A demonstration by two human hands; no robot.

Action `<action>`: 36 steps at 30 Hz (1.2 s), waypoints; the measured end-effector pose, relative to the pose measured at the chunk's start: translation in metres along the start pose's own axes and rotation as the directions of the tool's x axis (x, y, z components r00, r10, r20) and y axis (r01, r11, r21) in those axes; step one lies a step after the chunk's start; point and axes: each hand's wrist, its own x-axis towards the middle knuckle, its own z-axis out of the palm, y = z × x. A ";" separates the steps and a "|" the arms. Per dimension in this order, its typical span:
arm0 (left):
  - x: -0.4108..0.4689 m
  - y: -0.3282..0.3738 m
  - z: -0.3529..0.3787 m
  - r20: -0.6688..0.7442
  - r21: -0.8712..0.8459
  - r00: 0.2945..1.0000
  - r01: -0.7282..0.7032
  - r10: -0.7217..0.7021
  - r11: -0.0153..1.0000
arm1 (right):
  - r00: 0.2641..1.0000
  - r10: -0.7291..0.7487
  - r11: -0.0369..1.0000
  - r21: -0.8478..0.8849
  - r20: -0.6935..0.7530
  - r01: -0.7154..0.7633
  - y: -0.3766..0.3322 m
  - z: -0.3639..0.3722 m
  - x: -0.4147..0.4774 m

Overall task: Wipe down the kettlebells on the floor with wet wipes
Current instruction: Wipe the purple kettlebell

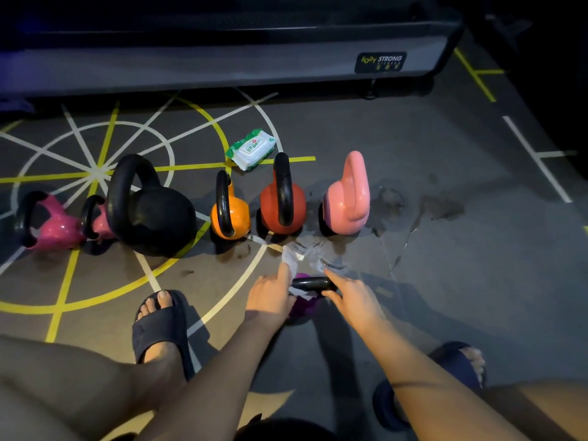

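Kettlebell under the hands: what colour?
Purple kettlebell with a black handle; head view.

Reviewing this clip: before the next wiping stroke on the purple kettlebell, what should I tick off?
1. Wet wipe held in the left hand at the handle: ok.
2. Right hand grips the purple kettlebell by its black handle: ok.
3. Wipe moist enough: cannot tell.
4. Wet wipes pack available, lying beyond the red kettlebell: ok.
5. Floor dry near the work spot: not ok, wet patches beside the light pink kettlebell.
6. Purple body already wiped: cannot tell, the hands hide most of it.
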 end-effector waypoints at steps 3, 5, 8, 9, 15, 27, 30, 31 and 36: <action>0.003 0.007 0.003 -0.003 0.056 0.998 -0.059 0.060 0.997 | 1.000 0.007 0.999 -0.032 0.003 -0.006 -0.001 -0.002 -0.004; 0.010 0.018 0.009 0.044 0.115 0.989 -0.146 0.142 0.983 | 1.000 0.001 0.997 -0.082 0.013 0.000 -0.001 -0.003 -0.005; 0.021 0.037 0.020 0.104 0.145 0.973 -0.222 0.208 0.964 | 0.999 0.021 0.989 -0.148 0.032 -0.016 -0.005 -0.008 -0.006; 0.023 0.041 0.023 0.121 0.132 0.969 -0.232 0.216 0.964 | 0.999 0.025 0.986 -0.163 0.040 -0.019 -0.005 -0.010 -0.005; 0.023 0.023 0.018 0.178 0.157 0.962 -0.237 0.209 0.959 | 0.999 0.012 0.985 -0.171 0.050 -0.003 -0.006 -0.013 -0.004; 0.004 -0.017 0.017 0.082 0.083 0.996 -0.051 0.044 0.995 | 0.997 0.070 0.986 -0.156 0.046 -0.062 -0.016 -0.013 -0.005; 0.004 0.012 0.020 0.095 0.139 0.993 -0.088 0.075 0.986 | 0.996 0.072 0.970 -0.236 0.047 -0.059 -0.019 -0.017 -0.004; 0.003 0.020 0.021 0.096 0.177 0.991 -0.107 0.091 0.978 | 0.996 0.071 0.965 -0.255 0.043 -0.058 -0.021 -0.017 -0.004; 0.004 0.025 0.021 0.060 0.227 0.973 -0.229 0.221 0.947 | 0.995 0.088 0.961 -0.267 0.038 -0.075 -0.025 -0.015 -0.004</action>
